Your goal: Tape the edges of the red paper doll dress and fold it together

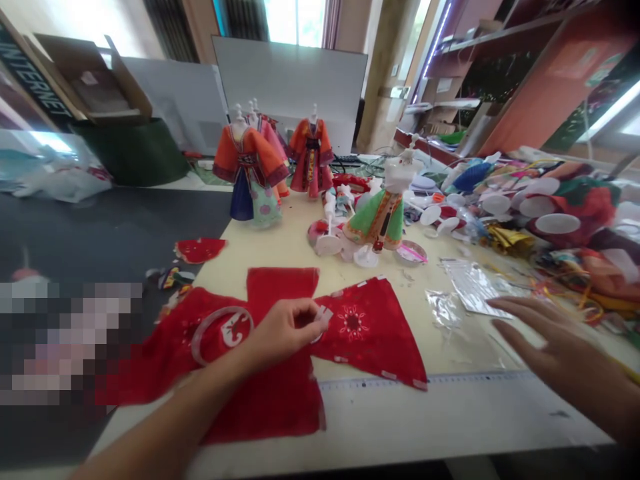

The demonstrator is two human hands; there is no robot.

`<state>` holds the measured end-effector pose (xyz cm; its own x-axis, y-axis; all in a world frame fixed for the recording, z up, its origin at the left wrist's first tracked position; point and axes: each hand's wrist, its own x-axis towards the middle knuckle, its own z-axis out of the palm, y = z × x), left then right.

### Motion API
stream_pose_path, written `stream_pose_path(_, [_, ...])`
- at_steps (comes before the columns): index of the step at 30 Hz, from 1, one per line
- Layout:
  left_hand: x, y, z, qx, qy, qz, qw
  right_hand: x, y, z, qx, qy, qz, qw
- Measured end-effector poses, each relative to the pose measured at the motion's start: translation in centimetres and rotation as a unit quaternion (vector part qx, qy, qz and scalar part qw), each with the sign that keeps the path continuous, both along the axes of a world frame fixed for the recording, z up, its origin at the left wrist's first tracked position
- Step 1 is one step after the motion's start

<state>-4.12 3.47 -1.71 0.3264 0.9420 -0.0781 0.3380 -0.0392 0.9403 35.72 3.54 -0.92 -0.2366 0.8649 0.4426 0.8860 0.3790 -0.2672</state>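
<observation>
My left hand (286, 330): fingertips pinched on a small pale strip (325, 315); red cloth (370, 333) spread out beneath them. My right hand (563, 357): fingers apart, plastic packet (467, 283) near their tips.

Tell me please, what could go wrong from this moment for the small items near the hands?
The pale strip pinched by the left hand is small, so it could slip and drop onto the red cloth. The clear ring lies on red fabric close to the left forearm, which might nudge it. The open right hand could brush the thin clear packet nearby.
</observation>
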Motion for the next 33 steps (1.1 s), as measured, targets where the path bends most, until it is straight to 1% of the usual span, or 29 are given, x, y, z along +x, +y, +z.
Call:
stream_pose_path(1, [0.0, 0.0, 0.0, 0.011, 0.010, 0.000, 1.000, -3.1, 0.2, 0.8, -0.009, -0.002, 0.047, 0.999])
stream_pose_path(2, [0.0, 0.0, -0.1, 0.023, 0.018, -0.001, 1.000, -5.9, 0.4, 1.4, -0.002, 0.010, 0.097, 0.995])
stream_pose_path(3, [0.0, -0.1, -0.2, 0.038, 0.025, -0.002, 0.999, -8.4, 0.6, 1.9, -0.014, 0.023, 0.137, 0.990])
stream_pose_path(4, [0.0, -0.1, -0.3, 0.055, 0.034, -0.001, 0.998, -10.7, 0.9, 2.2, -0.024, 0.038, 0.183, 0.982])
stream_pose_path(6, [0.1, 0.0, -0.6, 0.099, 0.057, 0.003, 0.993, -14.4, 1.3, 2.5, -0.036, 0.063, 0.251, 0.965])
stream_pose_path(8, [0.1, 0.0, -0.9, 0.148, 0.086, 0.009, 0.985, -17.2, 1.7, 2.4, -0.057, 0.078, 0.281, 0.955])
stream_pose_path(11, [0.1, 0.0, -1.2, 0.207, 0.130, 0.015, 0.970, -20.0, 2.2, 1.8, -0.082, 0.091, 0.288, 0.950])
stream_pose_path(13, [0.1, 0.0, -1.2, 0.228, 0.156, 0.017, 0.961, -21.0, 2.5, 1.1, -0.091, 0.091, 0.289, 0.949])
stream_pose_path(16, [0.1, 0.0, -1.2, 0.240, 0.190, 0.007, 0.952, -21.7, 2.8, 0.1, -0.094, 0.090, 0.300, 0.945])
stream_pose_path(20, [0.1, 0.0, -1.5, 0.255, 0.223, -0.012, 0.941, -22.0, 2.9, -0.9, -0.063, 0.080, 0.322, 0.941])
stream_pose_path(22, [0.2, 0.0, -1.7, 0.261, 0.234, -0.002, 0.937, -22.0, 2.6, -1.0, -0.026, 0.060, 0.351, 0.934])
stream_pose_path(24, [0.3, 0.0, -1.9, 0.268, 0.246, 0.008, 0.932, -22.0, 2.3, -0.8, 0.015, 0.041, 0.390, 0.920])
stream_pose_path(26, [0.3, 0.0, -2.0, 0.271, 0.254, 0.009, 0.929, -21.8, 2.1, -0.4, 0.034, 0.055, 0.416, 0.907])
stream_pose_path(27, [0.3, 0.1, -2.0, 0.265, 0.252, 0.010, 0.931, -21.6, 2.1, -0.2, 0.030, 0.082, 0.410, 0.908])
stream_pose_path(28, [0.3, 0.1, -1.9, 0.254, 0.243, 0.014, 0.936, -21.4, 2.4, 0.1, 0.017, 0.123, 0.388, 0.913])
stream_pose_path(29, [0.2, 0.2, -1.9, 0.236, 0.227, 0.023, 0.944, -21.2, 2.8, 0.3, -0.007, 0.171, 0.350, 0.921])
stream_pose_path(31, [0.0, 0.4, -1.9, 0.201, 0.190, 0.056, 0.959, -20.6, 3.9, 0.4, -0.092, 0.260, 0.251, 0.928])
stream_pose_path(32, [-0.1, 0.5, -2.0, 0.191, 0.176, 0.075, 0.963, -20.4, 4.6, 0.3, -0.154, 0.293, 0.203, 0.922])
stream_pose_path(33, [-0.2, 0.6, -2.0, 0.188, 0.166, 0.093, 0.964, -20.1, 5.3, 0.1, -0.222, 0.317, 0.166, 0.907])
